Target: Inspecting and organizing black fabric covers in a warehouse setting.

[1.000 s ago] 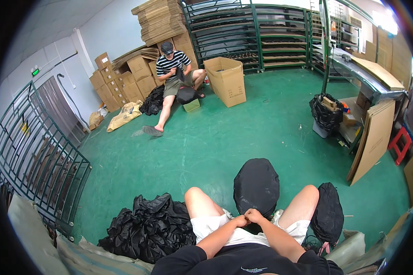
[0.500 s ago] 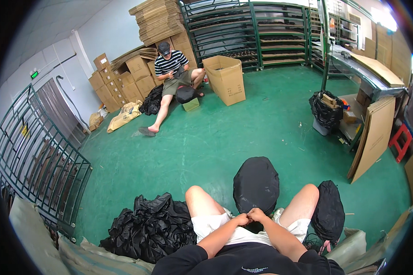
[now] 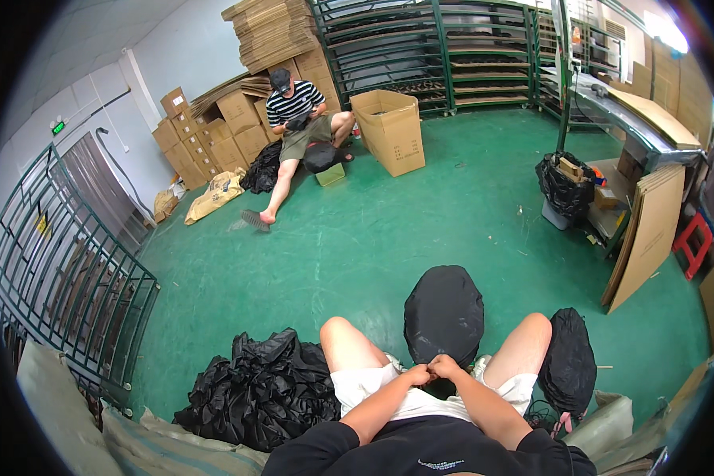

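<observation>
My left hand [image 3: 416, 374] and my right hand [image 3: 444, 367] meet between my thighs, fingers closed and pinched together. They are on a small piece of black fabric [image 3: 441, 388], partly seen below the fingers; its shape is mostly hidden. Just beyond my hands stands a rounded, black fabric-covered thing [image 3: 444, 313], its near edge next to my fingers. A large heap of crumpled black fabric [image 3: 258, 389] lies by my left leg. Beside my right knee is a bulging black bag [image 3: 567, 361].
Across the green floor, a seated person [image 3: 297, 119] handles something dark beside an open carton [image 3: 389, 135]. A green metal rack [image 3: 71, 262] stands at left. To the right are a workbench [image 3: 627, 119], a bin with a black liner [image 3: 563, 190] and leaning cardboard sheets [image 3: 646, 238].
My hands stay together in nearly the same place, and more dark fabric shows below them. The person opposite has lowered their hands and the dark thing in them.
</observation>
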Tool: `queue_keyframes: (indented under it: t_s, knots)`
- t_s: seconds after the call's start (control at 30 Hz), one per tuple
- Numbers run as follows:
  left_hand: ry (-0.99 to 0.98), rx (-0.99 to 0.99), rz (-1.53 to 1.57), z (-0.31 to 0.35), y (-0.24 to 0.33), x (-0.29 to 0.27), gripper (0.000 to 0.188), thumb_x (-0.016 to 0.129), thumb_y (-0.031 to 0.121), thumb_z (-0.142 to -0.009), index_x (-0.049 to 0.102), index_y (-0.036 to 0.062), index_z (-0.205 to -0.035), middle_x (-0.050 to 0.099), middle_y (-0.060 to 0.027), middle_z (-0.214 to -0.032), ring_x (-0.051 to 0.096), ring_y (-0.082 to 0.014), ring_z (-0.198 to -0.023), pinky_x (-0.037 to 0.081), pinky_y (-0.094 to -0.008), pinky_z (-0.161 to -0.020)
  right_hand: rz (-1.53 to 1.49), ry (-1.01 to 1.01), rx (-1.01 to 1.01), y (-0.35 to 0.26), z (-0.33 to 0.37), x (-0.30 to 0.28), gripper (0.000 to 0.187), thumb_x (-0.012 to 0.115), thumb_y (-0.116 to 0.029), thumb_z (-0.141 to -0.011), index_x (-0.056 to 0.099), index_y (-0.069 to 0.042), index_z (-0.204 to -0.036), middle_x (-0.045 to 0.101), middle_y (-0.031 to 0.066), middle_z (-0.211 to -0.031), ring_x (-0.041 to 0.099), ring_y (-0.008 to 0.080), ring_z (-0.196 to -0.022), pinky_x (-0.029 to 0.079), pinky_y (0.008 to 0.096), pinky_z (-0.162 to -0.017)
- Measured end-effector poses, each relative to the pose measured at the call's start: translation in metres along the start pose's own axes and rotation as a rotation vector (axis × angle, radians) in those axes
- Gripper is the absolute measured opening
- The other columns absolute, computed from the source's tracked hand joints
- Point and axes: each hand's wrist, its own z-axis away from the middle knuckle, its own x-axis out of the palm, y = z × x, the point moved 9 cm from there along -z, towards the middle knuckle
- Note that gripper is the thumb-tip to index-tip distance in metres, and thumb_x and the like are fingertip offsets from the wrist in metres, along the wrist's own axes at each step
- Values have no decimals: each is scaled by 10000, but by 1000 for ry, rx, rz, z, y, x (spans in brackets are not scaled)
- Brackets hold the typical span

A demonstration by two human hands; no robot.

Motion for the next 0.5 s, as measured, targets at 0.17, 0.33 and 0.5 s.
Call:
queue_keyframes:
  t_s: [0.17, 0.33, 0.5]
  knots:
    - [-10, -25, -17, 1, -1, 0, 149, 594, 174, -904, 612, 38, -845, 557, -2, -698, 501, -127, -609, 424, -317, -545, 31, 32, -44, -1, 0, -1, 211, 671, -210, -782, 692, -13, -854, 695, 139, -768, 677, 208, -728, 524, 343, -684]
    - [20, 29, -10, -15, -20, -2, 275, 618, 297, -880, 663, 27, -862, 630, -61, -744, 595, -188, -632, 465, -351, -535, -2, 29, -9, -5, 5, -1, 218, 679, -219, -783, 692, -10, -840, 696, 140, -778, 677, 214, -740, 524, 345, -697]
    - [4, -22, -49, -4, -7, 0, 132, 600, 157, -885, 635, 33, -909, 601, -12, -765, 527, -136, -648, 429, -320, -554, 18, 25, -18, -2, 4, -1, 222, 685, -222, -777, 690, -6, -828, 701, 155, -806, 686, 234, -780, 526, 355, -728]
